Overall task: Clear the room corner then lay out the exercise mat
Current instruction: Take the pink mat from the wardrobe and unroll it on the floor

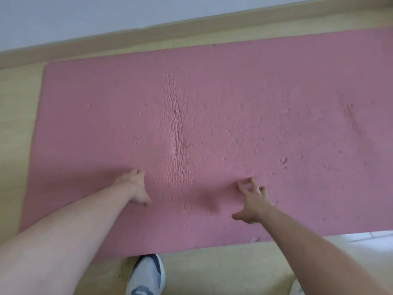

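Note:
A pink exercise mat (212, 103) lies unrolled flat on the wooden floor, parallel to the wall. Its surface is dented, with a wrinkled band down the middle. My left hand (136, 187) rests on the mat's near half, left of the wrinkled band, fingers bent down onto the surface. My right hand (253, 201) hovers at or just touches the mat to the right of the band, fingers spread and loosely bent. Neither hand holds anything.
A beige skirting board (148, 36) and a white wall (85, 15) run along the mat's far edge. Light wooden floor (14, 124) shows to the left. My white and blue shoe (146, 275) stands at the mat's near edge; another shoe tip (296, 288) shows at lower right.

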`<move>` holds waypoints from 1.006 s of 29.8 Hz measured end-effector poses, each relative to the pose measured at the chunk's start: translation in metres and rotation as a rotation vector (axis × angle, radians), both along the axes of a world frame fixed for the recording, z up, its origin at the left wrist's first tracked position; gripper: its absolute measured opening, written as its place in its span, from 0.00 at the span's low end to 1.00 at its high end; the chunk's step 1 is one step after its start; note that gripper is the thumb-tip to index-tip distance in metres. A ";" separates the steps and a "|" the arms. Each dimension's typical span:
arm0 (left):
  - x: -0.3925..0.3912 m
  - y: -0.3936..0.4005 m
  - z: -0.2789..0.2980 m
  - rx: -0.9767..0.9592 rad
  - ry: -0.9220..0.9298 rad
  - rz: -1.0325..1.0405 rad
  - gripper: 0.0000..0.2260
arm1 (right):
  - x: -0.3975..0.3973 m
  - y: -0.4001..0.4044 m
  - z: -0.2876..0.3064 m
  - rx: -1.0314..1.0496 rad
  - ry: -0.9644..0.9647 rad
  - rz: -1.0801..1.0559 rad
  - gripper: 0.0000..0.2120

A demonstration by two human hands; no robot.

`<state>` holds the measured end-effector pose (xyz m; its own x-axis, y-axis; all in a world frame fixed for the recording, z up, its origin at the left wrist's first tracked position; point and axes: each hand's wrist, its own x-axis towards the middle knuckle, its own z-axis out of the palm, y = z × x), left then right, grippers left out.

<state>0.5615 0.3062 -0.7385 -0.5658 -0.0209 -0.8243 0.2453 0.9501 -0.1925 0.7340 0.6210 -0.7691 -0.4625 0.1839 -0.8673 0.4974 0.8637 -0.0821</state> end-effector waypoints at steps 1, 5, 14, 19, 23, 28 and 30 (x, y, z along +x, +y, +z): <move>-0.006 0.004 0.013 0.001 -0.033 -0.033 0.52 | -0.008 0.005 0.011 -0.077 -0.037 -0.051 0.51; -0.016 0.025 0.098 0.071 0.008 -0.094 0.36 | -0.030 0.000 0.098 -0.048 0.050 -0.204 0.38; 0.032 0.060 0.385 0.407 -0.150 -0.169 0.31 | 0.000 -0.034 0.445 -0.081 0.153 -0.504 0.38; 0.031 0.076 0.542 0.469 -0.125 -0.304 0.27 | 0.025 -0.033 0.615 -0.065 0.245 -0.677 0.38; 0.033 0.098 0.610 0.506 -0.111 -0.356 0.28 | 0.055 -0.037 0.677 -0.047 0.269 -0.751 0.37; 0.059 0.119 0.698 0.540 -0.061 -0.459 0.25 | 0.105 -0.057 0.737 -0.031 0.304 -0.834 0.36; 0.068 0.125 0.713 0.543 -0.096 -0.451 0.25 | 0.121 -0.062 0.746 -0.026 0.293 -0.879 0.36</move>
<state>0.6300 0.4308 -0.0255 -0.3473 0.6258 -0.6984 0.6294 0.7076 0.3211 0.8553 0.5593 -0.0228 -0.3673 0.5547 -0.7466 0.9291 0.1819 -0.3219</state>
